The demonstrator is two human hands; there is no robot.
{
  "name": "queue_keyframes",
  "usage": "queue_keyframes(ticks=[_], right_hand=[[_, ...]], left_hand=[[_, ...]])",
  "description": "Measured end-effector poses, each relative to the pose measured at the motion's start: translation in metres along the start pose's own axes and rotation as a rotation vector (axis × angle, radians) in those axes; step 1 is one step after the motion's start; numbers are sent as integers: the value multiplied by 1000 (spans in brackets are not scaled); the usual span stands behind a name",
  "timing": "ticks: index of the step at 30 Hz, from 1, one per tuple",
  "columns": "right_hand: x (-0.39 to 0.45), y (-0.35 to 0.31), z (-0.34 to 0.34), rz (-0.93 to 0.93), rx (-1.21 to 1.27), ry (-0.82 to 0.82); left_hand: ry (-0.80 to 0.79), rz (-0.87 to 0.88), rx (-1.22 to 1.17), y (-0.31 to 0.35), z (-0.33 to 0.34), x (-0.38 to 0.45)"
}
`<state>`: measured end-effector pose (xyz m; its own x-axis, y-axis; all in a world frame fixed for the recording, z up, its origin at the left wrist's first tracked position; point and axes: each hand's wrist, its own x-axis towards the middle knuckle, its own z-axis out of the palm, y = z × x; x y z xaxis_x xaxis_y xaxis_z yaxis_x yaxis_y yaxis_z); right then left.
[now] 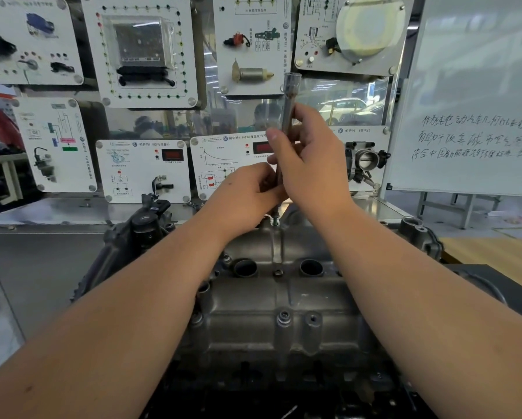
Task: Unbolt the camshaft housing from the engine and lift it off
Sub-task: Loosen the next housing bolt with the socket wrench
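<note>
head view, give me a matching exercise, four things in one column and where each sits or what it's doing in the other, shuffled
Things:
1. socket extension
2. left hand
3. whiteboard
4. camshaft housing

Places or states:
A. far right, handwritten lines on it
B. upright, gripped by the right hand
C. low centre, between the forearms
D. holding the tool's lower end

Pairs: 1-B, 2-D, 3-A, 4-C
</note>
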<state>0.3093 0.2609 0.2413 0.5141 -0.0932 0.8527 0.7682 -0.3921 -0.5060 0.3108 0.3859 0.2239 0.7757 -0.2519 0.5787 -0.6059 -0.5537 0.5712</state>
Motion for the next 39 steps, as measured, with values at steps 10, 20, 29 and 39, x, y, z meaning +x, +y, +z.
queue_keyframes(ticks=[10, 20, 29, 39], right_hand=[[0, -2, 0, 17, 44, -98], [1, -2, 0, -3, 38, -88], [2, -1, 0, -11, -19, -41], [1, -2, -1, 11, 3, -21]], left_hand=[[-20, -11, 22, -4, 1, 2], [-28, -3, -19, -2, 2, -1], [22, -47, 22, -3, 1, 2], [25, -31, 29, -2, 0, 0]])
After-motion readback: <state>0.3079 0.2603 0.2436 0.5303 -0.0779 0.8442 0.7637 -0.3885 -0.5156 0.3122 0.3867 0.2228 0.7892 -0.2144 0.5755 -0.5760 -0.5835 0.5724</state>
